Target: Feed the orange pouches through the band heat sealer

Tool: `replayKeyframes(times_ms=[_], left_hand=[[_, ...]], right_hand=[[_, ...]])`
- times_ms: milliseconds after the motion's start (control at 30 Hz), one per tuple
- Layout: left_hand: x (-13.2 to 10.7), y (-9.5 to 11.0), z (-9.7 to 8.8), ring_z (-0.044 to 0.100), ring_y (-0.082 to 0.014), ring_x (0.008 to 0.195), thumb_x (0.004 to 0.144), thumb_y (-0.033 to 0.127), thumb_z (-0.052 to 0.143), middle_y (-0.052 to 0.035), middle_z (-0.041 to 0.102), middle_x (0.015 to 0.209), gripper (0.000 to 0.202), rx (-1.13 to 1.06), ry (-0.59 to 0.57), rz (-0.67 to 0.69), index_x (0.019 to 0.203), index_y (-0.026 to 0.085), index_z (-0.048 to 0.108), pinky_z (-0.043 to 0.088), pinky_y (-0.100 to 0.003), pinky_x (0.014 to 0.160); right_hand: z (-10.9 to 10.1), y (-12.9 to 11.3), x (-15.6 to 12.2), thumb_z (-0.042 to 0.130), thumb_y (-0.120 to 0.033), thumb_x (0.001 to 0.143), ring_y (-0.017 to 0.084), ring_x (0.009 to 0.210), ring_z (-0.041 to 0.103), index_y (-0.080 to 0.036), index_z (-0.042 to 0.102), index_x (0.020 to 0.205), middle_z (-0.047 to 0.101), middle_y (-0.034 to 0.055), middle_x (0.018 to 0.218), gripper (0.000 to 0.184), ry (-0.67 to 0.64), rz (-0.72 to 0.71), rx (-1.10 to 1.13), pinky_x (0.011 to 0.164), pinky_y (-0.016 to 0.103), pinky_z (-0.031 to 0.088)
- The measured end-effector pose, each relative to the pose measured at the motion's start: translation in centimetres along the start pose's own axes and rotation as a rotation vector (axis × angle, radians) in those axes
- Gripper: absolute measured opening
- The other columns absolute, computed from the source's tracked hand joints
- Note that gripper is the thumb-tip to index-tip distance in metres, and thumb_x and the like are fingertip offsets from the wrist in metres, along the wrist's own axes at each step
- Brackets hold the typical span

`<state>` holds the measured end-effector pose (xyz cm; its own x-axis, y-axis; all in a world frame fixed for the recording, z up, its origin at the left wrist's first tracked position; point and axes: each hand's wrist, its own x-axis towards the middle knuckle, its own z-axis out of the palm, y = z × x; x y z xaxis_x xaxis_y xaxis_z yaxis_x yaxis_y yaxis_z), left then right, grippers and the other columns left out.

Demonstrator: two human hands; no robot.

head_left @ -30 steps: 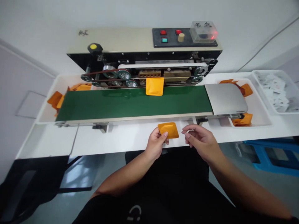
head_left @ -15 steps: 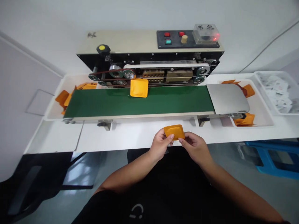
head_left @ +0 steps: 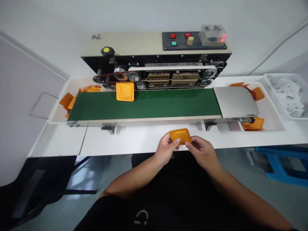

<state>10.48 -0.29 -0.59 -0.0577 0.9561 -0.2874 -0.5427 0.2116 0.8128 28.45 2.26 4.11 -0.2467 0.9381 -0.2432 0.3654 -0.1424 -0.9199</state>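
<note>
A small square orange sachet is held near the table's front edge, in front of the machine. My left hand pinches its left side, thumb on top and fingers underneath. My right hand grips the sachet's right corner between thumb and fingers. Beyond them, a second orange sachet lies on the green conveyor belt, its far edge at the rollers of the band sealing machine.
A white bin with orange sachets stands at the belt's left end. Another bin with orange sachets sits under the metal plate at the right. Beside it is a clear tray of white packets. A blue stool stands at lower right.
The sachet on the belt has moved left along the rollers. Both hands keep hold of the other sachet, almost unmoved.
</note>
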Motion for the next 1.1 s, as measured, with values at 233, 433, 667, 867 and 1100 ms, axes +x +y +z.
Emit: replayKeyframes(times_ms=[233, 433, 667, 867, 1100], left_hand=[[-0.1, 0.1, 0.1, 0.058, -0.0096, 0.066, 0.081, 0.056, 0.094, -0.0012, 0.069, 0.084, 0.051, 0.033, -0.005, -0.013, 0.101, 0.015, 0.071, 0.047, -0.023, 0.059], [-0.1, 0.5, 0.2, 0.055, -0.0080, 0.062, 0.081, 0.057, 0.095, -0.0003, 0.069, 0.082, 0.052, 0.048, -0.038, 0.001, 0.100, 0.015, 0.071, 0.046, -0.022, 0.059], [0.1, 0.8, 0.0, 0.057, -0.0090, 0.062, 0.077, 0.060, 0.096, 0.0004, 0.067, 0.080, 0.053, 0.069, -0.064, 0.027, 0.093, 0.016, 0.070, 0.048, -0.023, 0.060], [0.4, 1.5, 0.5, 0.058, -0.0107, 0.061, 0.079, 0.066, 0.092, -0.0003, 0.068, 0.074, 0.055, 0.099, -0.089, 0.032, 0.091, 0.016, 0.072, 0.051, -0.025, 0.062], [0.7, 1.9, 0.8, 0.061, -0.0120, 0.065, 0.083, 0.061, 0.092, -0.0018, 0.071, 0.079, 0.049, 0.143, -0.054, 0.045, 0.094, 0.016, 0.076, 0.052, -0.025, 0.062]], right_hand=[[0.0, -0.6, 0.1, 0.075, -0.051, 0.096, 0.020, 0.076, 0.066, -0.021, 0.076, 0.093, 0.076, 0.0059, 0.090, 0.030, 0.004, -0.019, -0.004, 0.071, 0.033, 0.051], [-0.1, -0.7, 0.3, 0.075, -0.052, 0.097, 0.021, 0.074, 0.066, -0.022, 0.076, 0.091, 0.074, 0.0049, 0.085, 0.031, 0.015, -0.051, -0.003, 0.071, 0.034, 0.052], [-0.7, -1.5, 0.6, 0.079, -0.050, 0.093, 0.019, 0.068, 0.063, -0.022, 0.077, 0.086, 0.071, 0.0025, 0.076, 0.030, 0.015, -0.056, 0.049, 0.067, 0.032, 0.051], [-1.1, -1.7, 0.9, 0.082, -0.053, 0.090, 0.017, 0.064, 0.063, -0.021, 0.076, 0.085, 0.070, 0.0018, 0.071, 0.033, -0.026, 0.011, 0.179, 0.065, 0.030, 0.053], [-1.5, -1.1, 1.3, 0.084, -0.055, 0.090, 0.016, 0.063, 0.064, -0.021, 0.077, 0.091, 0.070, 0.0010, 0.070, 0.034, 0.018, 0.041, 0.248, 0.064, 0.030, 0.053]])
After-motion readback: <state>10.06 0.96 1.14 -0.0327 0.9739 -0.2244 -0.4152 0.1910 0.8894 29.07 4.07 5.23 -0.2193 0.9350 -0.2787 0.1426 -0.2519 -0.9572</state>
